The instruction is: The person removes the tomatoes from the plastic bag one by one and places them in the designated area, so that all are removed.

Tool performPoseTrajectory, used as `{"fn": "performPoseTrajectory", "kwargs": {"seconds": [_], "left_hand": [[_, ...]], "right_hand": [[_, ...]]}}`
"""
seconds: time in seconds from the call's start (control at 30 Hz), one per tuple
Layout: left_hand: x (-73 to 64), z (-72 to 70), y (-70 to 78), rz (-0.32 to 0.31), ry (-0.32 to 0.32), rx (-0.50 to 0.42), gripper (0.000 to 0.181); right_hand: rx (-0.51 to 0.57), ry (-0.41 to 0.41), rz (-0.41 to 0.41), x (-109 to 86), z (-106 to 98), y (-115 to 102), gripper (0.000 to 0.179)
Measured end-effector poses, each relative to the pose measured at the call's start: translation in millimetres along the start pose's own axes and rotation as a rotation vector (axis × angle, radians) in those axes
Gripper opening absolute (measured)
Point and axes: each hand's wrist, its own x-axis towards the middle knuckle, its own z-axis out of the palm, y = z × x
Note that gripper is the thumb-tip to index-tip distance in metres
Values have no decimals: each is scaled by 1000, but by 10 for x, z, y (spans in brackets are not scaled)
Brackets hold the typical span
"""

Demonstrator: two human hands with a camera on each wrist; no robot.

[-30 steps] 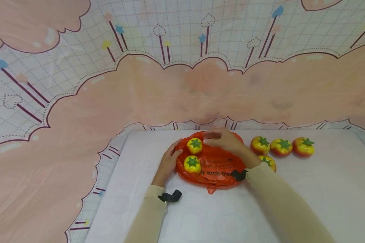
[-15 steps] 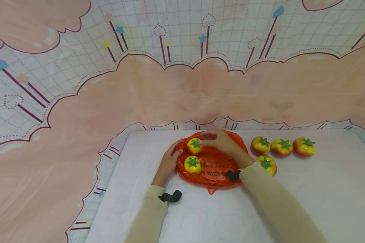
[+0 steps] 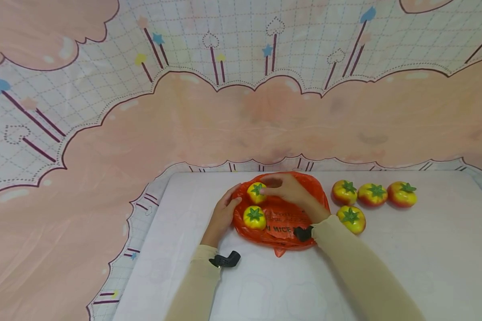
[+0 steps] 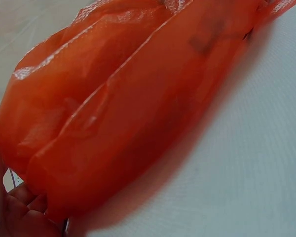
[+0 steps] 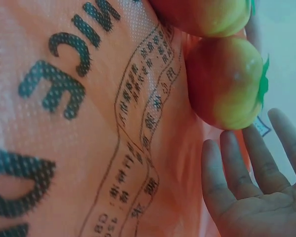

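A red plastic bag (image 3: 289, 209) with black lettering lies spread open on the table. Inside it, on the left, sit an upper fruit (image 3: 257, 194) and a lower fruit (image 3: 255, 218), yellow and red with green star-shaped leaves, like persimmons. My left hand (image 3: 222, 216) holds the bag's left rim, thumb over the edge; in the left wrist view its fingers (image 4: 29, 212) curl by the red plastic. Over the bag, my right hand (image 3: 291, 189) reaches the upper fruit; in the right wrist view, spread fingertips (image 5: 228, 138) are right at a fruit (image 5: 227, 81).
Right of the bag, three similar fruits (image 3: 371, 195) stand in a row at the back, with another fruit (image 3: 351, 219) in front of them near my right forearm. The white table (image 3: 273, 285) meets a patterned cloth backdrop (image 3: 241, 125) at its back edge.
My right hand has moved left over the bag to the upper fruit, and its forearm has uncovered the front fruit on the right. The left hand stays put.
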Motion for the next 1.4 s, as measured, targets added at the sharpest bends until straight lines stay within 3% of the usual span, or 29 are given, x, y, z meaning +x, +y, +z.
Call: {"fn": "performPoseTrajectory", "kwargs": {"seconds": [0.27, 0.8, 1.0, 1.4], "left_hand": [[1, -12, -21, 5, -10, -6, 42], [-26, -5, 24, -7, -2, 15, 41], [-29, -7, 27, -10, -1, 19, 41], [-26, 6, 26, -7, 4, 9, 41]], "right_hand": [[12, -7, -28, 23, 60, 32, 52], [-60, -18, -1, 37, 121, 45, 57], [-30, -38, 0, 43, 138, 59, 57], [-86, 13, -26, 15, 174, 134, 64]]}}
